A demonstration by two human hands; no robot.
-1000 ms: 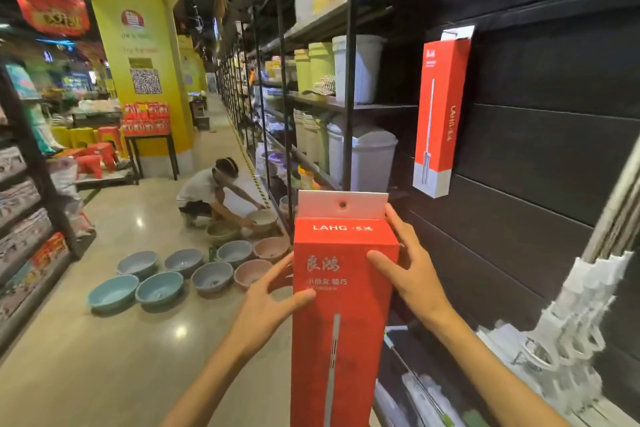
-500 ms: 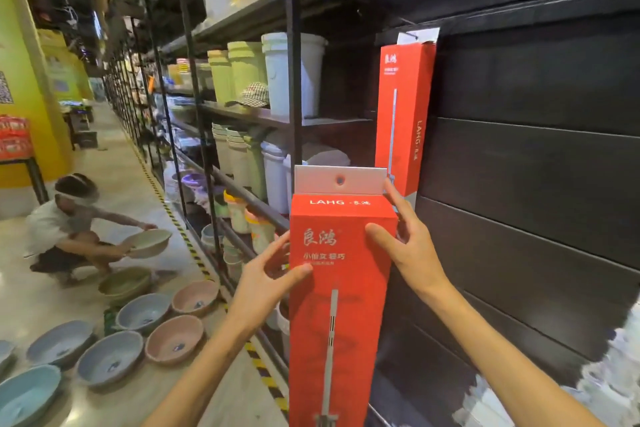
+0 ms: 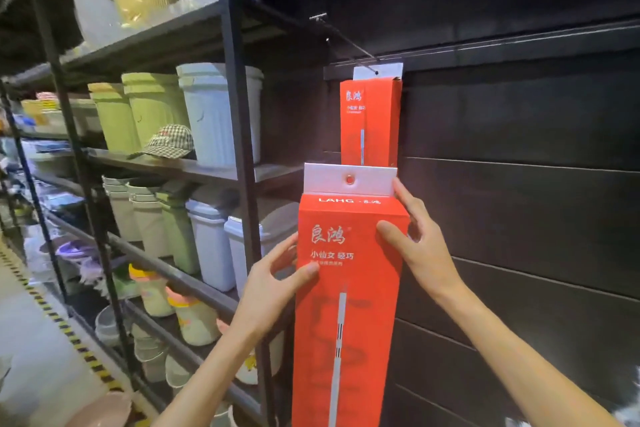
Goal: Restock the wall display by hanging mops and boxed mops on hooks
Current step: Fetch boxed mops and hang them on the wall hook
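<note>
Both hands, left hand [image 3: 273, 282] and right hand [image 3: 420, 246], grip red boxed mop [image 3: 346, 305] below seemingly hooked box [image 3: 370, 121].

1. A black metal shelving rack [image 3: 239, 135] stands left of the dark wall.
2. Pale green and white bins [image 3: 207, 114] line its middle shelf.
3. A checked cap [image 3: 169, 142] rests before them.
4. Yellow-black tape [image 3: 52, 315] marks the floor.

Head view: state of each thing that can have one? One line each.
held boxed mop: upright, off the hook, hang hole empty
hung boxed mop: hanging on the hook by its white tab
hook: carries one box, front end free
left hand: gripping the held box's left edge
right hand: gripping the held box's right edge
plaid cap: lying on the shelf
</note>
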